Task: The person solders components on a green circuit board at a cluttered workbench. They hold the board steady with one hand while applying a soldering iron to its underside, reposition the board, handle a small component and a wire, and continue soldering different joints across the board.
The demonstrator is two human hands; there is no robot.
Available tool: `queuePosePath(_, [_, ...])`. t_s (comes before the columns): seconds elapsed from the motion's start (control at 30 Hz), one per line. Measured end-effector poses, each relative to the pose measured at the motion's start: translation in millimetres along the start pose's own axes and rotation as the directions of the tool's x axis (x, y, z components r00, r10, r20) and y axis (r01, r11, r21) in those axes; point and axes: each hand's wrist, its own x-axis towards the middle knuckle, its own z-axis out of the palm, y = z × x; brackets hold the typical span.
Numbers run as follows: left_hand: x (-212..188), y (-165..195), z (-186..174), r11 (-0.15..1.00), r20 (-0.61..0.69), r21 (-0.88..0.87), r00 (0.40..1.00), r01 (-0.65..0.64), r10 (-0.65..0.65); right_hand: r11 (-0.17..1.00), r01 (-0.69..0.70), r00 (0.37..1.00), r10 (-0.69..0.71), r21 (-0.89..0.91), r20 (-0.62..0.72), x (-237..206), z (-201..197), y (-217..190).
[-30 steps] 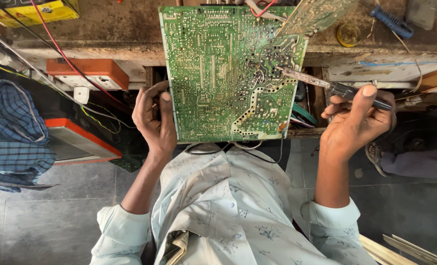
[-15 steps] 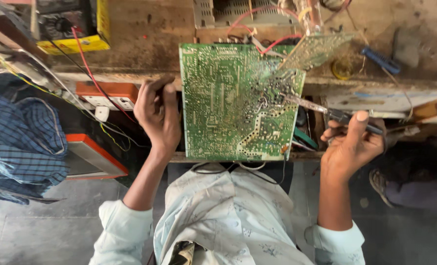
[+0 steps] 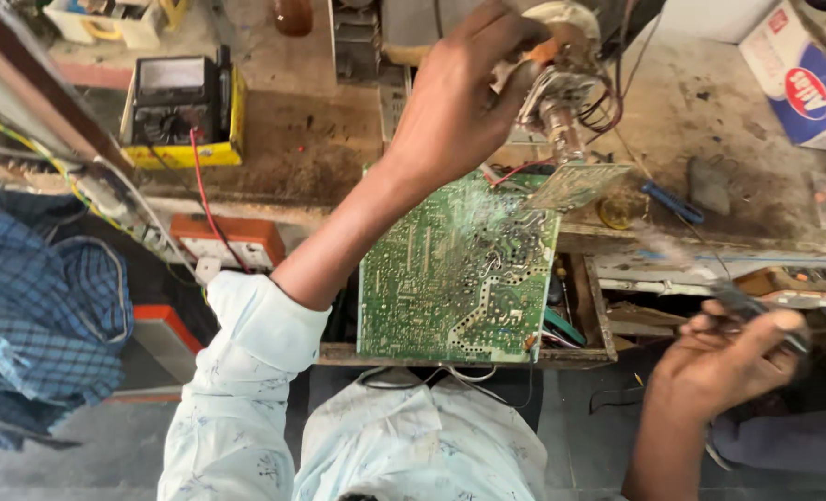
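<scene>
My left hand (image 3: 459, 102) grips the wired component (image 3: 561, 88) above the green circuit board (image 3: 454, 278), which leans on the counter's (image 3: 320, 139) near edge, solder side up. My right hand (image 3: 723, 366) pinches the soldering iron (image 3: 710, 278) off to the side.

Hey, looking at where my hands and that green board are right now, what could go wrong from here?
1. The green circuit board leans tilted at the bench edge with neither hand on it, so it might slide or tip.
2. Your right hand holds a thin tool, blurred here, near the board; it could touch wires or skin.
3. Your left hand grips a wired part; its red wires run toward the board and could get tugged.
</scene>
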Motion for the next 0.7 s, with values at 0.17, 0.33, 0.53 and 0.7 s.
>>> queuePosePath(0.17, [51,-9,26,0.984,0.316,0.078,0.94,-0.161,0.129,0.967,0.253,0.967,-0.254,0.035,0.019,22,-1,5])
queuePosePath(0.33, [85,-19,64,0.914,0.598,0.285,0.798,-0.29,0.067,0.997,0.054,0.988,-0.044,-0.062,0.151,50,44,-49])
queuePosePath(0.53, [102,-28,80,0.939,0.729,0.261,0.683,-0.223,-0.041,0.967,0.253,0.966,-0.253,0.014,0.043,14,69,-47])
queuePosePath(0.7, [94,-31,73,0.965,0.653,0.229,0.755,-0.132,-0.052,0.968,0.247,0.968,-0.249,0.045,0.034,-2,18,6])
